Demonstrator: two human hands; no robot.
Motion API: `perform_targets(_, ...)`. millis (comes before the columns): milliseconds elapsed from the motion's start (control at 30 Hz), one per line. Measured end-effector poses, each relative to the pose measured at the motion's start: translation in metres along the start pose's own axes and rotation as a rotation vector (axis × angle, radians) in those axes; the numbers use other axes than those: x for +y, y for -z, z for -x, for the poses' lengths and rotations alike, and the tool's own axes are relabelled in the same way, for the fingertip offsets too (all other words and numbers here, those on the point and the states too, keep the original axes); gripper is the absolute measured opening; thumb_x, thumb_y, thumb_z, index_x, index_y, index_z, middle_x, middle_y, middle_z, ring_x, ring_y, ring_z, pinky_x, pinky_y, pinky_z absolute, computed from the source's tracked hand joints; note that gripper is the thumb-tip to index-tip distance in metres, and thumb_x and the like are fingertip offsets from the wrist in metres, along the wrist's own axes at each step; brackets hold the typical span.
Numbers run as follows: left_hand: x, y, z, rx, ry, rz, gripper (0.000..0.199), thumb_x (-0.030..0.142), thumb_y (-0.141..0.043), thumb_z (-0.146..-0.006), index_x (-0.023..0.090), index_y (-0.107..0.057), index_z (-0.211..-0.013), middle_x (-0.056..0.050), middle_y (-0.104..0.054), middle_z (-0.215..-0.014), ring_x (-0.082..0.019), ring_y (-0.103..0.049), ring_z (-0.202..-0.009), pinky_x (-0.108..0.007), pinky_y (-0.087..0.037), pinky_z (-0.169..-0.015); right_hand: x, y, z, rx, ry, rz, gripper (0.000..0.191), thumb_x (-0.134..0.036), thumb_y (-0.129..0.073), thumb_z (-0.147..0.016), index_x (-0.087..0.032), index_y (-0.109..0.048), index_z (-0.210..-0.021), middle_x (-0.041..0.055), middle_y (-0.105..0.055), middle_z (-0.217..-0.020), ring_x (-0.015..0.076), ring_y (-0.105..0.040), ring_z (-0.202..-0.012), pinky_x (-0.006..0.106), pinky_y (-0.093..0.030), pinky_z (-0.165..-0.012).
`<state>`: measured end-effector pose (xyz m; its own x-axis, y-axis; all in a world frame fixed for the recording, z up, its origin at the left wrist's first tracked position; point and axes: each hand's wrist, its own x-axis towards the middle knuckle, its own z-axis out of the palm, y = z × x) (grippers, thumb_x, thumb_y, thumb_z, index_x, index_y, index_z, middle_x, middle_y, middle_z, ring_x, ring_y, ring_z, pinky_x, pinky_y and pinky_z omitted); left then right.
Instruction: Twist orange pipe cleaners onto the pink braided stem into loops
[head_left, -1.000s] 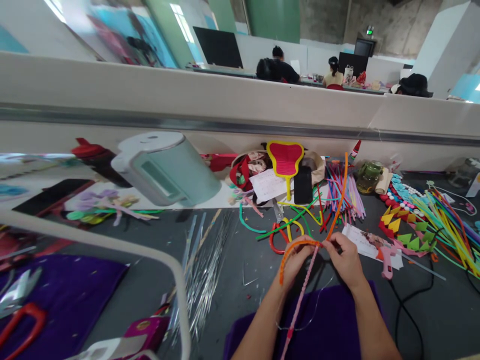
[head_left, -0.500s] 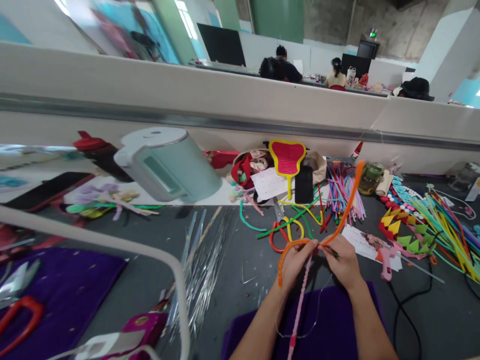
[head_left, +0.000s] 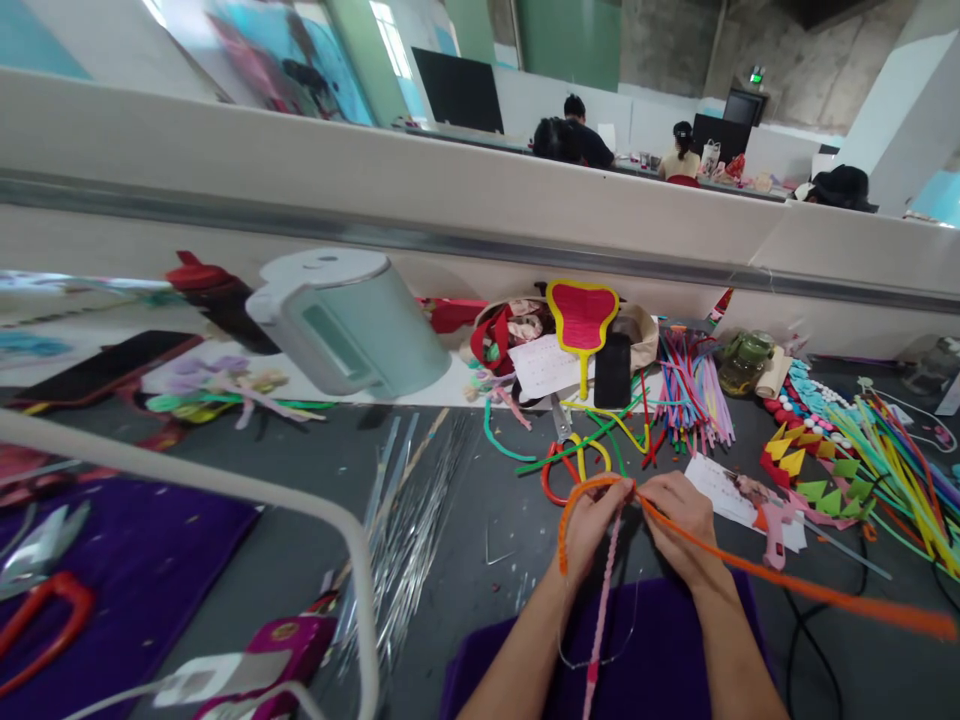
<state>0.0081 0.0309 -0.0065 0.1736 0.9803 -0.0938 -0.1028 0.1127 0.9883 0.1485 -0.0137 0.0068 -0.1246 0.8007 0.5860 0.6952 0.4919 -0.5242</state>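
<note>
My left hand (head_left: 600,515) is closed in a pinch on an orange pipe cleaner (head_left: 574,505), whose short curved end arcs back over the hand. A pink twisted strand (head_left: 605,590) hangs from the same pinch toward me. Close beside it, my right hand (head_left: 681,515) is closed with its fingertips at the orange pipe cleaner, whose long end stretches across to the lower right. A thin pale wire loop (head_left: 626,655) hangs below the hands, over a folded purple cloth (head_left: 487,670). Just beyond my fingers lie scissors (head_left: 559,470) with red and yellow handles.
A light-blue kettle (head_left: 360,330) stands behind, left of a red-and-yellow fan (head_left: 583,320). Silver wires (head_left: 420,540) lie left of my hands. At right are a pink glue gun (head_left: 776,525) with a black cord and bundled pipe cleaners (head_left: 694,395). A white bar (head_left: 360,570) crosses the left foreground.
The long end of the orange pipe cleaner has swung from pointing up and away to lying out toward the lower right. Both hands stay close together; the view has shifted slightly.
</note>
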Motion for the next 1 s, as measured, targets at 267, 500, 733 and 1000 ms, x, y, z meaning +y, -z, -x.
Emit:
perform_targets(267,0.0002,-0.0052,0.0027,0.029,0.0,0.127,0.023,0.039,-0.071,-0.067,0.017,-0.067,-0.069,0.0,-0.061,-0.065,-0.015,-0.056,-0.068,-0.025,-0.044,-0.067,0.001,-0.003,0.0039,-0.006,0.04,0.104,0.022,-0.012,-0.05,-0.087,-0.022,-0.067,-0.098,0.0069,-0.065,-0.087,0.0197,-0.058,-0.084,0.032,-0.048,-0.071)
perform_targets(500,-0.0044,-0.0072,0.0033,-0.022,0.018,0.119,0.034,0.049,-0.065,-0.073,0.016,-0.06,-0.067,0.001,-0.054,-0.061,-0.014,-0.051,-0.062,-0.024,-0.043,-0.062,-0.0008,-0.0035,0.0027,0.012,0.079,0.136,0.023,-0.012,-0.049,-0.087,-0.021,-0.067,-0.099,0.007,-0.065,-0.087,0.0196,-0.058,-0.082,0.032,-0.048,-0.071)
perform_targets(733,0.0015,-0.005,0.0045,0.017,-0.088,-0.026,0.036,0.05,-0.059,-0.077,0.017,-0.054,-0.062,0.003,-0.047,-0.059,-0.013,-0.046,-0.06,-0.022,-0.04,-0.059,-0.0027,-0.0044,0.001,0.033,0.109,0.145,0.023,-0.014,-0.048,-0.088,-0.021,-0.066,-0.101,0.0072,-0.065,-0.087,0.0194,-0.057,-0.08,0.031,-0.048,-0.068)
perform_targets(1000,-0.0057,-0.0024,0.0042,0.021,-0.01,0.099,0.026,0.043,-0.06,-0.076,0.017,-0.063,-0.075,0.0,-0.059,-0.07,-0.016,-0.055,-0.071,-0.024,-0.044,-0.069,-0.0035,-0.0059,0.0021,0.03,0.097,0.139,0.023,-0.013,-0.048,-0.088,-0.021,-0.065,-0.1,0.0077,-0.065,-0.088,0.0201,-0.057,-0.081,0.032,-0.049,-0.069)
